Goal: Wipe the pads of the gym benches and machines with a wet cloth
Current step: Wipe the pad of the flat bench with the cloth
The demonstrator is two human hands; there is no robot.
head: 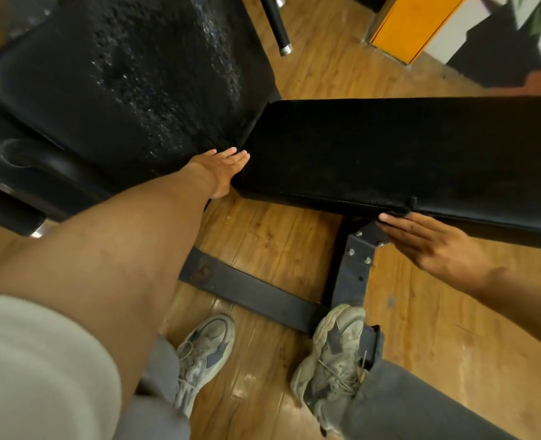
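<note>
Plainly no cloth shows: 2 flat-fingered hands on the bench pad (pixel 390 147), left hand (pixel 223 171) pressing its end, right hand (pixel 428 241) touching its near edge; shoving it could tip the pad onto the shoes (pixel 332 354)

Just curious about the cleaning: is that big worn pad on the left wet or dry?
Wet, it seems: the worn pad glistens with scattered droplets across its middle, unlike the matte bench pad beside it.

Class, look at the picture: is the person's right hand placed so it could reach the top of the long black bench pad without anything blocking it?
Probably yes. The right hand lies open at the near edge of the long bench pad, fingertips touching its side. The pad's top looks bare, with nothing between it and the hand. The left hand rests at the pad's end, out of the way.
</note>
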